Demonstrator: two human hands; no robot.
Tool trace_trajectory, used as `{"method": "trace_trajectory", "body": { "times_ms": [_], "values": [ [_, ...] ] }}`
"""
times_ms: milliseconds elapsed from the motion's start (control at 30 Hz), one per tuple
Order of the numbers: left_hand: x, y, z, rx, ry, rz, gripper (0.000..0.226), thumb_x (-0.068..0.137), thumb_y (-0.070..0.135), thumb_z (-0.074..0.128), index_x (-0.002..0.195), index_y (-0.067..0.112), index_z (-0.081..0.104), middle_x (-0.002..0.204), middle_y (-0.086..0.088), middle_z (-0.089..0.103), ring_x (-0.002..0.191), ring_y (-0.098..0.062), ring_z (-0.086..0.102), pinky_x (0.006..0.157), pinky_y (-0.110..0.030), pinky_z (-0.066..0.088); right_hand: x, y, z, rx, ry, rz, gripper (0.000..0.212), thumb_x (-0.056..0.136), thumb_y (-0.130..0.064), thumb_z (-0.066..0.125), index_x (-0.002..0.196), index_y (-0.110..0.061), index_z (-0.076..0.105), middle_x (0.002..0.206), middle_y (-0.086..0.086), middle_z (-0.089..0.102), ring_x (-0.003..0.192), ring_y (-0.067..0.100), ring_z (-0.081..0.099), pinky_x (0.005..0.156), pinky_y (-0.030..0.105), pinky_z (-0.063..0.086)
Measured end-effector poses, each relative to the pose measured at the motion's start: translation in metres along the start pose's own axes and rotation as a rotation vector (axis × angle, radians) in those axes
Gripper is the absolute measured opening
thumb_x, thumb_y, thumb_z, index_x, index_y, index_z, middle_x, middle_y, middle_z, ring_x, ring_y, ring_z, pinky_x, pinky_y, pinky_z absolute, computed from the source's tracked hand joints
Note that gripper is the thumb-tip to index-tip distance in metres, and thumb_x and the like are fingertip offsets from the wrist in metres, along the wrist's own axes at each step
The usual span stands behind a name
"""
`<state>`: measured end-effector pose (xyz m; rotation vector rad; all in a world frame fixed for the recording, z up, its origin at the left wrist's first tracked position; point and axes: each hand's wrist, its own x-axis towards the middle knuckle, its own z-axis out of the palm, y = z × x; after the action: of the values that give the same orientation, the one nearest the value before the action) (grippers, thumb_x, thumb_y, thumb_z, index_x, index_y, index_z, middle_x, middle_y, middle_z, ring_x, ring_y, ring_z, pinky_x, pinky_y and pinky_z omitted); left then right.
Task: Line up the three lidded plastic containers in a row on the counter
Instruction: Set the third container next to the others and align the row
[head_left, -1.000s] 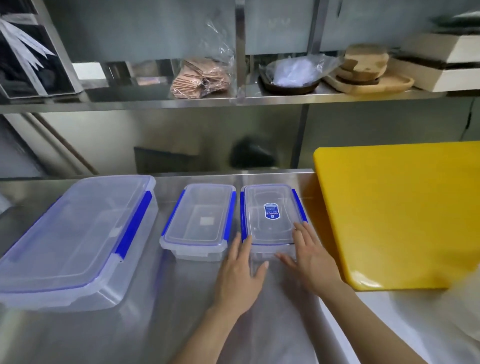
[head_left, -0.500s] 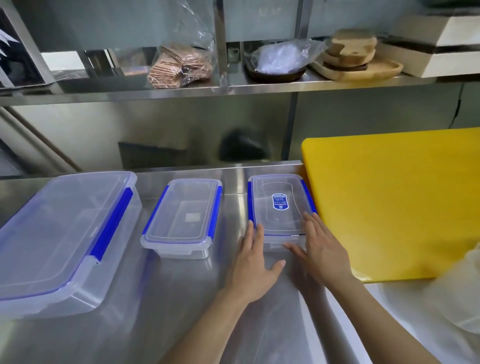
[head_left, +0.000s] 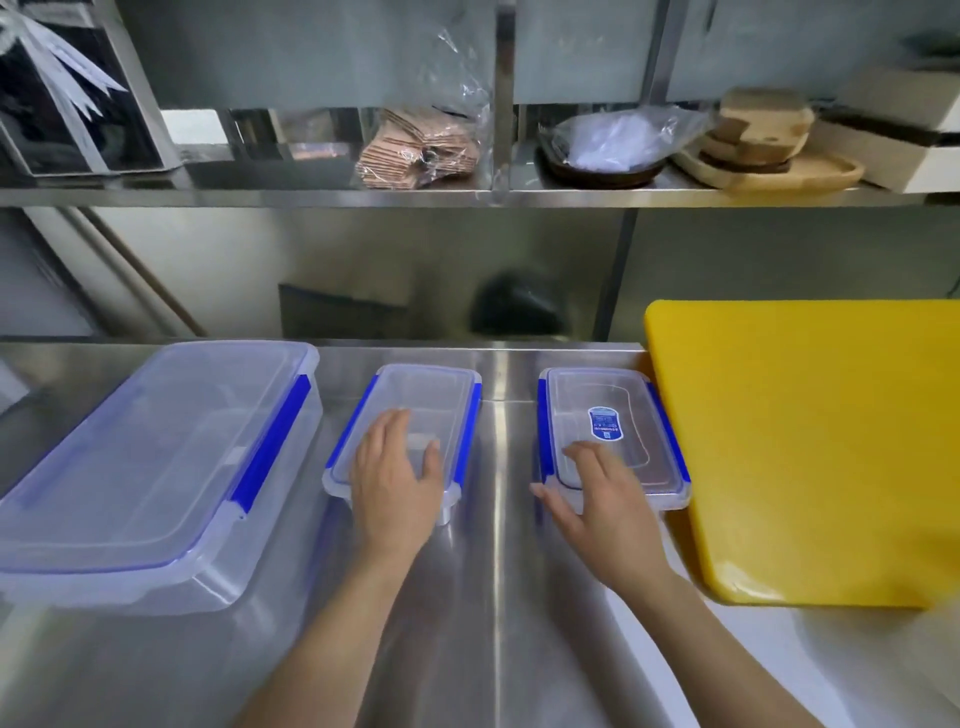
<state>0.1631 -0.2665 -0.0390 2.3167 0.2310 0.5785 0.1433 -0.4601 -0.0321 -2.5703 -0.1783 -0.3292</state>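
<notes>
Fingers of the left hand (head_left: 396, 486) lie spread flat on the middle box (head_left: 410, 410), those of the right hand (head_left: 602, 499) on the labelled box (head_left: 608, 415), big box (head_left: 156, 457) leftward; squaring-up step, I judge, needing small matching nudges next.

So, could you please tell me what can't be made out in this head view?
- Large container: its near-left corner is cut off by the left edge.
- Label on the right container: print too small to read.
- Yellow cutting board: right side cut off by the edge, near corner blurred.
</notes>
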Motion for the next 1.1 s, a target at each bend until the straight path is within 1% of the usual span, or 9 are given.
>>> {"method": "trace_trajectory", "body": {
  "times_ms": [100,233,333,467,633,700,800,967,1100],
  "values": [
    [0.019,-0.033,-0.011,0.161,-0.096,-0.104,0.058,0.089,0.038,0.054,0.141,0.022,0.032,0.15,-0.006,0.036,0.137,-0.028,0.035,0.11,-0.049,0.036,0.004,-0.02,0.023,0.048,-0.185,0.002,0.062,0.086,-0.049,0.052,0.135,-0.014,0.036,0.139,0.005,0.044,0.123,0.024,0.045,0.098,0.035,0.041],
    [0.03,-0.067,-0.019,0.212,-0.282,-0.217,0.067,0.089,0.051,0.046,0.146,0.033,0.016,0.159,-0.005,0.012,0.145,-0.029,0.015,0.113,-0.051,0.025,0.022,-0.046,0.055,0.102,-0.317,-0.025,0.076,0.081,-0.053,0.056,0.141,-0.02,0.023,0.147,0.003,0.033,0.131,0.023,0.038,0.103,0.038,0.04],
    [0.027,-0.076,-0.017,-0.017,-0.363,-0.317,0.064,0.089,0.054,0.042,0.145,0.039,0.015,0.153,-0.004,0.028,0.136,-0.028,0.035,0.107,-0.05,0.038,0.031,-0.055,0.068,0.042,-0.39,-0.05,0.082,0.079,-0.059,0.054,0.143,-0.022,0.018,0.15,0.004,0.026,0.131,0.025,0.037,0.104,0.04,0.041],
    [0.016,-0.06,-0.005,-0.013,-0.313,-0.347,0.065,0.093,0.049,0.038,0.148,0.03,0.009,0.149,-0.007,0.027,0.127,-0.028,0.044,0.101,-0.044,0.043,0.041,-0.049,0.069,-0.05,-0.386,-0.062,0.081,0.08,-0.06,0.051,0.142,-0.021,0.019,0.15,0.007,0.025,0.13,0.027,0.037,0.102,0.04,0.04],
    [0.015,-0.06,0.001,0.051,-0.297,-0.335,0.066,0.092,0.052,0.036,0.147,0.031,0.006,0.147,-0.009,0.029,0.127,-0.03,0.043,0.101,-0.048,0.045,0.045,-0.043,0.069,-0.183,-0.417,-0.108,0.08,0.081,-0.064,0.044,0.143,-0.021,0.018,0.153,0.007,0.022,0.13,0.03,0.037,0.106,0.04,0.034],
    [0.017,-0.06,-0.001,0.065,-0.328,-0.344,0.067,0.092,0.052,0.035,0.147,0.03,0.005,0.149,-0.01,0.026,0.131,-0.031,0.039,0.103,-0.047,0.042,0.045,-0.046,0.069,-0.219,-0.41,-0.11,0.079,0.081,-0.065,0.042,0.143,-0.021,0.017,0.152,0.007,0.023,0.132,0.029,0.034,0.108,0.04,0.031],
    [0.018,-0.055,-0.013,0.112,-0.356,-0.306,0.07,0.091,0.054,0.037,0.148,0.028,0.005,0.157,-0.008,0.014,0.142,-0.03,0.021,0.112,-0.049,0.031,0.041,-0.054,0.066,-0.243,-0.368,-0.108,0.08,0.081,-0.067,0.04,0.143,-0.021,0.016,0.154,0.007,0.02,0.138,0.027,0.025,0.112,0.04,0.024],
    [0.018,-0.033,-0.058,0.101,-0.176,-0.07,0.064,0.091,0.047,0.045,0.146,0.026,0.021,0.157,0.004,0.021,0.143,-0.019,0.021,0.112,-0.039,0.028,0.035,-0.092,0.055,-0.131,-0.151,-0.142,0.067,0.086,-0.058,0.042,0.137,-0.017,0.031,0.152,0.008,0.028,0.137,0.025,0.03,0.112,0.039,0.025],
    [0.033,-0.043,-0.105,0.08,-0.065,-0.027,0.053,0.092,0.034,0.051,0.14,0.015,0.037,0.149,-0.005,0.038,0.136,-0.023,0.034,0.112,-0.039,0.032,0.025,-0.129,0.053,-0.001,-0.198,-0.159,0.059,0.089,-0.049,0.045,0.136,-0.014,0.035,0.151,0.007,0.029,0.135,0.024,0.031,0.109,0.035,0.029]
  ]
}}
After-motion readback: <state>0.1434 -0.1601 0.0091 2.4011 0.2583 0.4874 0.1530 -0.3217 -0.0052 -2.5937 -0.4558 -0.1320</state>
